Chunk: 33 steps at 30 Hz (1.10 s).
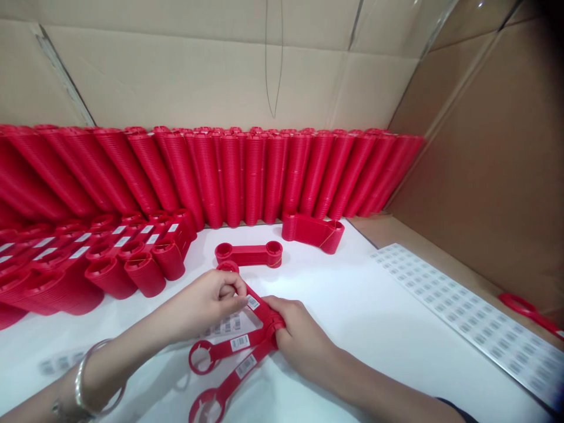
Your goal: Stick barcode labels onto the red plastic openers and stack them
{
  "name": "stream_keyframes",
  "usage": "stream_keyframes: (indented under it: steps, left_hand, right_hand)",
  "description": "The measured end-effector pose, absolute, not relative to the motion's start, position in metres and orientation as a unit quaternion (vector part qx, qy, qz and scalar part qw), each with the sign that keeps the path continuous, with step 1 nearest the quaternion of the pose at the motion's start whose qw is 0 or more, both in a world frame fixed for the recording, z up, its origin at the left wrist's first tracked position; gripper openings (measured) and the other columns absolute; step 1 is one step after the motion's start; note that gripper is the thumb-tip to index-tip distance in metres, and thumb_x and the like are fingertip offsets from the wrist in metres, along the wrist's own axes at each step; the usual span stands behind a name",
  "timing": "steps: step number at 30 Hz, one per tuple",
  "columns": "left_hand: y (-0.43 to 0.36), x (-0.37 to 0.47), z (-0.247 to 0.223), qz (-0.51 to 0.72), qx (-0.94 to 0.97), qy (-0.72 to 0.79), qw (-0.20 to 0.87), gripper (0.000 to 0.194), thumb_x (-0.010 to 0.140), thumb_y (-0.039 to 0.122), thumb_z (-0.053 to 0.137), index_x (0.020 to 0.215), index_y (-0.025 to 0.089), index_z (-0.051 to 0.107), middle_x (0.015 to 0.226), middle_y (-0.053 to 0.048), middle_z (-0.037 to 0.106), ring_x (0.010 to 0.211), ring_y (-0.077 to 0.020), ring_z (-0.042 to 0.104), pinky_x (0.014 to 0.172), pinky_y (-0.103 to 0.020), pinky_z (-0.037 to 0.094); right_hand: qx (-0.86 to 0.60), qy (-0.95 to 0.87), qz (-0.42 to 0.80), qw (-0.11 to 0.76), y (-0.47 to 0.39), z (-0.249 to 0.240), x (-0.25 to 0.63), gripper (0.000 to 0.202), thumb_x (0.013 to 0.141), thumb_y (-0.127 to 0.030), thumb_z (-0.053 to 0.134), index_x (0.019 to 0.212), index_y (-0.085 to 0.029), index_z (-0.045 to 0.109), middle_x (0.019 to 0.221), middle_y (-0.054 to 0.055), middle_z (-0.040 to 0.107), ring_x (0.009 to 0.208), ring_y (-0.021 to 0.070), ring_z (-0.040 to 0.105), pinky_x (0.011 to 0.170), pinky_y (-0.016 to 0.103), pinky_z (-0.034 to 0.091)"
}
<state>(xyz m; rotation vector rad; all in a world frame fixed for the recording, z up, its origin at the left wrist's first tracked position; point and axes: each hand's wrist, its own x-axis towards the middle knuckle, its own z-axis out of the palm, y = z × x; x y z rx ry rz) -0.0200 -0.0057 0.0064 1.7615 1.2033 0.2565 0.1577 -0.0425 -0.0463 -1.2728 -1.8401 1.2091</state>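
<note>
My right hand [295, 329] is closed around the stacked ends of several flat red plastic pieces with a ring at each end. The pieces [229, 382] fan out toward the left, and white barcode labels [240, 342] show on their bars. My left hand [222, 296], with a bangle on its wrist, is curled over the uppermost piece, thumb and fingertips beside its barcode label [252, 302]. Whatever those fingers may pinch is hidden. Just beyond the hands lies a short stack of similar red pieces [249, 255] with a rubber band at one end.
Tall red stacks [253, 179] line the cardboard wall [176, 76]. Banded, labelled stacks [145, 273] crowd the left, and another stack [312, 231] stands behind. A barcode label sheet [476, 323] lies at right, near a loose red piece [529, 311]. The tabletop [343, 305] is white.
</note>
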Motion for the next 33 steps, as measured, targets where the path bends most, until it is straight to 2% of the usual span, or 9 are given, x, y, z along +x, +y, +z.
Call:
stream_keyframes:
  steps: [3, 6, 9, 12, 15, 19, 23, 26, 33]
  left_hand:
    - [-0.006, -0.019, 0.003, 0.106, 0.727, 0.499, 0.459, 0.024, 0.080, 0.040, 0.047, 0.072, 0.017, 0.049, 0.048, 0.008, 0.033, 0.043, -0.0074, 0.032, 0.042, -0.020, 0.021]
    - [-0.009, -0.017, 0.001, 0.106, 0.752, 0.523, 0.388, 0.023, 0.081, 0.040, 0.044, 0.075, 0.019, 0.052, 0.049, 0.007, 0.039, 0.044, -0.0097, 0.040, 0.042, -0.020, 0.025]
    - [-0.015, -0.014, 0.001, 0.081, 0.808, 0.537, 0.230, 0.023, 0.083, 0.039, 0.041, 0.076, 0.021, 0.054, 0.049, 0.005, 0.045, 0.047, -0.0129, 0.046, 0.045, -0.022, 0.027]
    - [-0.021, -0.010, -0.003, 0.061, 0.858, 0.510, 0.016, 0.028, 0.086, 0.041, 0.039, 0.076, 0.019, 0.055, 0.056, 0.001, 0.054, 0.050, -0.0156, 0.049, 0.045, -0.024, 0.023]
    - [-0.021, -0.009, -0.011, 0.112, 0.879, 0.433, -0.165, 0.034, 0.090, 0.038, 0.036, 0.069, 0.017, 0.054, 0.061, -0.002, 0.054, 0.053, -0.0158, 0.050, 0.045, -0.025, 0.023]
    - [-0.013, -0.013, -0.017, 0.171, 0.857, 0.404, -0.271, 0.034, 0.090, 0.041, 0.038, 0.073, 0.016, 0.055, 0.068, -0.005, 0.054, 0.061, -0.0169, 0.051, 0.049, -0.026, 0.031]
    - [-0.004, -0.022, -0.011, 0.146, 0.814, 0.493, -0.270, 0.040, 0.089, 0.047, 0.034, 0.097, 0.014, 0.054, 0.080, -0.008, 0.058, 0.071, -0.0198, 0.056, 0.051, -0.026, 0.035]
    - [-0.003, -0.026, -0.005, 0.125, 0.811, 0.538, -0.191, 0.040, 0.091, 0.047, 0.029, 0.107, 0.016, 0.048, 0.086, -0.007, 0.062, 0.075, -0.0208, 0.060, 0.051, -0.025, 0.035]
    - [-0.006, -0.027, 0.007, 0.189, 0.803, 0.566, 0.018, 0.024, 0.091, 0.035, 0.027, 0.104, 0.022, 0.042, 0.078, -0.002, 0.058, 0.070, -0.0203, 0.058, 0.057, -0.029, 0.041]
  right_hand:
    - [-0.475, -0.690, 0.457, 0.300, -0.043, -0.046, 0.157, 0.047, 0.060, -0.001, 0.034, 0.091, -0.020, 0.065, 0.080, 0.002, 0.066, 0.069, 0.0154, 0.057, 0.060, 0.024, 0.040]
    - [-0.467, -0.688, 0.461, 0.310, -0.043, -0.047, 0.157, 0.046, 0.061, -0.001, 0.034, 0.091, -0.019, 0.064, 0.081, 0.002, 0.065, 0.070, 0.0153, 0.057, 0.061, 0.024, 0.040]
    - [-0.465, -0.691, 0.455, 0.316, -0.043, -0.048, 0.157, 0.043, 0.061, -0.001, 0.033, 0.087, -0.018, 0.062, 0.078, 0.002, 0.064, 0.069, 0.0146, 0.056, 0.062, 0.024, 0.040]
    - [-0.463, -0.696, 0.446, 0.319, -0.043, -0.048, 0.156, 0.037, 0.060, 0.000, 0.033, 0.080, -0.017, 0.059, 0.075, 0.001, 0.062, 0.065, 0.0133, 0.054, 0.060, 0.023, 0.039]
    - [-0.464, -0.698, 0.436, 0.327, -0.044, -0.047, 0.156, 0.032, 0.059, 0.000, 0.033, 0.074, -0.017, 0.054, 0.070, 0.000, 0.059, 0.061, 0.0118, 0.049, 0.057, 0.022, 0.037]
    - [-0.460, -0.686, 0.446, 0.344, -0.044, -0.045, 0.156, 0.034, 0.059, 0.000, 0.032, 0.075, -0.017, 0.056, 0.069, 0.000, 0.058, 0.061, 0.0122, 0.049, 0.057, 0.023, 0.037]
    - [-0.441, -0.655, 0.496, 0.362, -0.044, -0.043, 0.157, 0.045, 0.058, 0.001, 0.031, 0.087, -0.017, 0.062, 0.077, 0.001, 0.063, 0.066, 0.0133, 0.054, 0.062, 0.023, 0.041]
    - [-0.439, -0.643, 0.507, 0.370, -0.044, -0.042, 0.158, 0.050, 0.058, 0.002, 0.031, 0.090, -0.018, 0.063, 0.078, 0.000, 0.064, 0.065, 0.0131, 0.053, 0.061, 0.023, 0.042]
    - [-0.441, -0.624, 0.518, 0.384, -0.044, -0.041, 0.157, 0.056, 0.056, 0.002, 0.030, 0.094, -0.017, 0.065, 0.079, 0.000, 0.065, 0.070, 0.0146, 0.056, 0.063, 0.024, 0.042]
